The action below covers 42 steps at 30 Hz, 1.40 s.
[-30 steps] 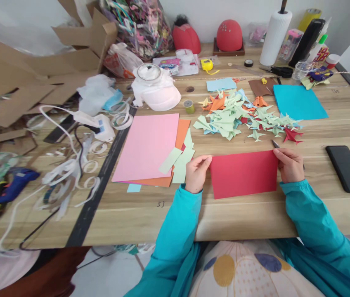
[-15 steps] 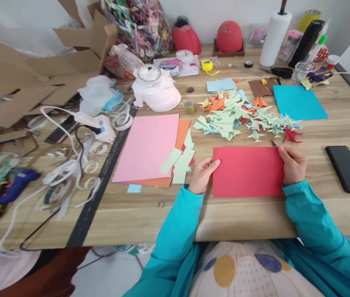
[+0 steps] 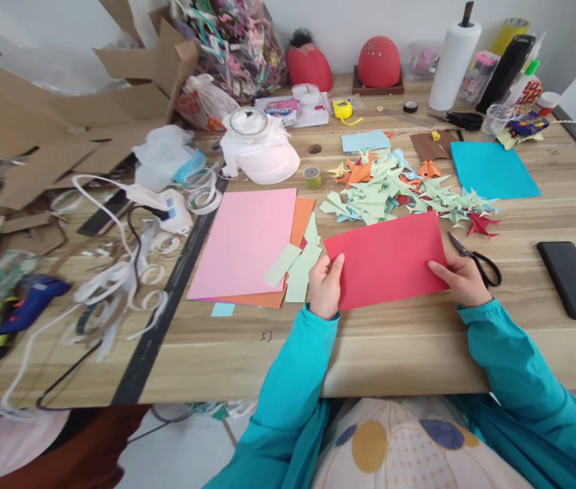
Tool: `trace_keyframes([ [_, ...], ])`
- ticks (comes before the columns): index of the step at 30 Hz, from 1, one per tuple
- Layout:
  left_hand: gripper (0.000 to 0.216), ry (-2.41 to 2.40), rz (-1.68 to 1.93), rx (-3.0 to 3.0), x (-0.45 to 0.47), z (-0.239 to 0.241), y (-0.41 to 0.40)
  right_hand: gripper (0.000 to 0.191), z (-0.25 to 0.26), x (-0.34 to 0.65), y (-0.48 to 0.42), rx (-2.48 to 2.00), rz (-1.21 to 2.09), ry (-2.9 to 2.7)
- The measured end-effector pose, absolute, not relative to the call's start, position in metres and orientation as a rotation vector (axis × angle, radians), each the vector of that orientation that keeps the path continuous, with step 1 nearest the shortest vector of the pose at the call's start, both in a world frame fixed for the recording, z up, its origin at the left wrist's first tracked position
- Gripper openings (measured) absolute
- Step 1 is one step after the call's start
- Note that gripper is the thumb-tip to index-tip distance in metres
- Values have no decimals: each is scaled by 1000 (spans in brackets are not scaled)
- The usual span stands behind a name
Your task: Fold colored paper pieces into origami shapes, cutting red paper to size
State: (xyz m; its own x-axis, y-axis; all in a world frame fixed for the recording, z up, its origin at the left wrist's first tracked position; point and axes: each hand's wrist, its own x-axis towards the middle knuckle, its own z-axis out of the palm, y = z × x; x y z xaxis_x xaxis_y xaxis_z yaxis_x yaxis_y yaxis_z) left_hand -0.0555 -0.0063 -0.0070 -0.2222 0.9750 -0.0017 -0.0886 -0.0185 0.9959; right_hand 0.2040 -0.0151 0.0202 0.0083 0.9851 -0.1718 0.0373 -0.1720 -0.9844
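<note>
Red paper (image 3: 387,255) sits slantwise above the worktop (image 3: 394,363), pinched by the fingers of the left hand (image 3: 325,288) at its eight o'clock edge and of the right hand (image 3: 467,280) at four. Folded paper pieces (image 3: 374,189) lie at twelve, scissors (image 3: 468,253) at three. Positioning the sheet seems the current step; the next move likely calls for an even two-handed grip.

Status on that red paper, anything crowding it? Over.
Left grip and right grip: holding red paper, opposite ends. Scissors close beside right grip. Folded-paper pile just beyond.
</note>
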Motion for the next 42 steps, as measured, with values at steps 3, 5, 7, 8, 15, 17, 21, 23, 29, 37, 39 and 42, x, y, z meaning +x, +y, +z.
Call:
trace_keyframes([
  [3,38,1355,1475,1052,-55,-7,-6,42,22,201,-16,-1441,1291,-1166],
  [5,41,1456,1536,1182,-55,-5,-8,45,20,202,-14,-1484,1261,-1125],
  [7,41,1562,1603,1476,-55,-2,-11,47,16,204,-12,-1518,1248,-1100],
  [8,38,1575,1615,1682,-56,0,-12,47,14,204,-12,-1540,1246,-1098],
  [15,21,962,1132,2802,-39,0,-21,49,2,198,-12,-1512,1344,-1098],
  [17,15,926,1038,2872,-34,-5,-20,52,1,194,-13,-1487,1387,-1099],
  [21,19,953,1002,2939,-34,-14,-17,60,-2,191,-16,-1603,1167,-1303],
  [23,21,1005,968,2957,-35,-16,-17,57,-1,192,-18,-1652,693,-1500],
  [29,22,1080,922,3010,-33,-17,-19,23,4,187,-24,-1127,90,-2208],
  [37,23,993,858,2981,-20,-15,-25,26,-4,179,-24,-852,-88,-2454],
  [39,26,972,813,2983,-18,-13,-26,26,-5,180,-23,-844,-93,-2465],
  [42,28,948,785,3012,-17,-11,-26,28,-5,182,-23,-820,-81,-2472],
])
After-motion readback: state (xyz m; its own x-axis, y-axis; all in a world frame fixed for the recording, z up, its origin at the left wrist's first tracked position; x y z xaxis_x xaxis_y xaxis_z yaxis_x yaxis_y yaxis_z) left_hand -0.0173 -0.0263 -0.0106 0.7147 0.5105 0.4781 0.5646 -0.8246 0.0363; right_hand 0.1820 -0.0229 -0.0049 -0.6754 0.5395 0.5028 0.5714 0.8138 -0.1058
